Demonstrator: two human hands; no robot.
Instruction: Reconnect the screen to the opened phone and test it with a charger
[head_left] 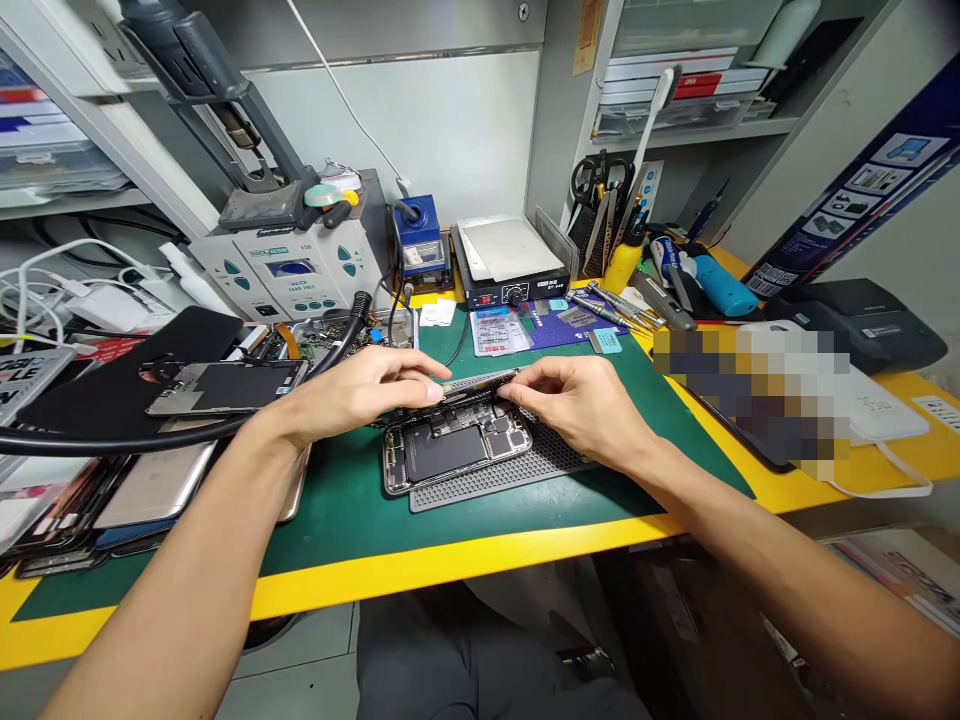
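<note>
An opened phone lies on a grey textured pad over the green mat, its battery and inner parts facing up. Along its far edge a thin phone screen panel is tilted up. My left hand pinches the panel's left end between thumb and fingers. The right end is held by my right hand, thumb and fingertips together at its corner. Where the panel meets the phone body is partly hidden.
A hot air station with a black hose stands on the left, near stacked phones. Behind the mat is a black heating plate unit. Tools, a yellow bottle and a dark phone lie right.
</note>
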